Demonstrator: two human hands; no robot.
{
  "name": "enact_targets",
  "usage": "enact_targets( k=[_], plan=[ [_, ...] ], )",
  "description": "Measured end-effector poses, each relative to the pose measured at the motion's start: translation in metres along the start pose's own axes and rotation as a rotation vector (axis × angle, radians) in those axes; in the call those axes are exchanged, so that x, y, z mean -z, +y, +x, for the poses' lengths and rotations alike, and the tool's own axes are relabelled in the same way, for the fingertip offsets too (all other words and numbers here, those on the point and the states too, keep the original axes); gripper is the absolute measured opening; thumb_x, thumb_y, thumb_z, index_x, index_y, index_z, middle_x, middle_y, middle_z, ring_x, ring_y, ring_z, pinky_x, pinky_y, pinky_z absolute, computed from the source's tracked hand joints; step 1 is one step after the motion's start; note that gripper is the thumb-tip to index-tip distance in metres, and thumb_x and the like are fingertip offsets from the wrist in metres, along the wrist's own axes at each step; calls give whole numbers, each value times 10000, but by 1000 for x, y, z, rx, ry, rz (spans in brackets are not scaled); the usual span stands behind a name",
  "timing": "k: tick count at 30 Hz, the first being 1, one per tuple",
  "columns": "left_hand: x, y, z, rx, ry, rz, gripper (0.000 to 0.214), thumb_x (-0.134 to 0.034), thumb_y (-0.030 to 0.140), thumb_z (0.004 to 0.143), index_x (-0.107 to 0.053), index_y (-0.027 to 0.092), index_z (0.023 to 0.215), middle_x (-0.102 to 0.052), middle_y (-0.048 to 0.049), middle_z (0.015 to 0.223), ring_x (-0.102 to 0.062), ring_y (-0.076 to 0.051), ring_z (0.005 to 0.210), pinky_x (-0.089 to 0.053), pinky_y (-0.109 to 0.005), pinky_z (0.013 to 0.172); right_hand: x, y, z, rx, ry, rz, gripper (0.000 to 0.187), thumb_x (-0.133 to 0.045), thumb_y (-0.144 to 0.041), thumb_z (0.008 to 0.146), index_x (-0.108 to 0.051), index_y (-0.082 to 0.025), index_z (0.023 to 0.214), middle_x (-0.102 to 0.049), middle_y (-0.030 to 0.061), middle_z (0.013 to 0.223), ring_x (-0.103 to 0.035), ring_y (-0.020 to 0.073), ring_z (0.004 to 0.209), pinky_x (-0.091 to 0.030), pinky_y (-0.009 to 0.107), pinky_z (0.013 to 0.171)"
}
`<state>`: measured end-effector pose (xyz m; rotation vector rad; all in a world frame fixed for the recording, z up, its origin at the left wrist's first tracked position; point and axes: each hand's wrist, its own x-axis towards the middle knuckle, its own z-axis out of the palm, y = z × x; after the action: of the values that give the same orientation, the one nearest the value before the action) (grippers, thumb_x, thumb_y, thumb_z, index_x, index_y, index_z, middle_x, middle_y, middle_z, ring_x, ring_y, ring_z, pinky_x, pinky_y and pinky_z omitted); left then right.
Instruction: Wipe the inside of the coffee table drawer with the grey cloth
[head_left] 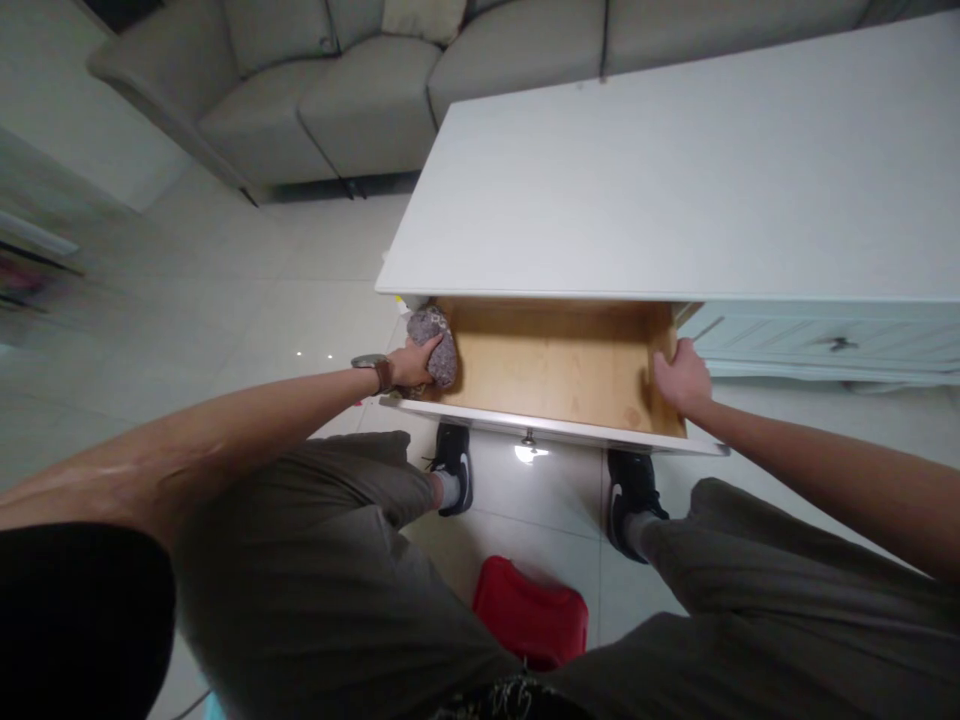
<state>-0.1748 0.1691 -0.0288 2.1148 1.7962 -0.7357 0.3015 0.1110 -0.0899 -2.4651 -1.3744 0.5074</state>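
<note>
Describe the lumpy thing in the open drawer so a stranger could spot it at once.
Start at the big white table; an open wooden drawer sticks out under its front edge. At the drawer's left end, the left hand grips a crumpled cloth. It is grey-purple, mottled and soft, unlike the smooth wood and white paint around it.

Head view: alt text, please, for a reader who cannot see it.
The person's left hand presses a bunched grey cloth into the left end of an open wooden drawer; the right hand holds its right wall. The drawer belongs to a white cabinet, with a grey sofa beyond.
</note>
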Motion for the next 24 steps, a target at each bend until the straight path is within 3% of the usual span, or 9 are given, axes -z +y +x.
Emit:
enact_targets(
  k=[6,10,24],
  plan=[
    [22,13,46,78,238,-35,882,-637,555,763,-375,263,1553,-549,-188,1373,-647,-367,1105,-506,-434,937,-2,5,0,55,15,-47,339,-442,-324,910,-557,-148,1175,-667,180,986,-632,301,848,-458,399,737],
    [22,18,66,111,326,-54,808,-624,532,765,-442,244,1498,-621,-171,1256,-596,-380,1145,-478,-467,966,-1,5,2,64,32,-53,343,-451,-317,899,-554,-159,1186,-669,157,939,-620,293,827,-461,398,730],
    [0,11,16,56,198,-35,874,-646,561,744,-374,252,1514,-453,-211,1367,-652,-365,1056,-504,-444,906,-1,22,-31,70,-11,-150,376,-425,-303,898,-548,-133,1209,-667,170,919,-622,292,767,-432,382,666]
  ],
)
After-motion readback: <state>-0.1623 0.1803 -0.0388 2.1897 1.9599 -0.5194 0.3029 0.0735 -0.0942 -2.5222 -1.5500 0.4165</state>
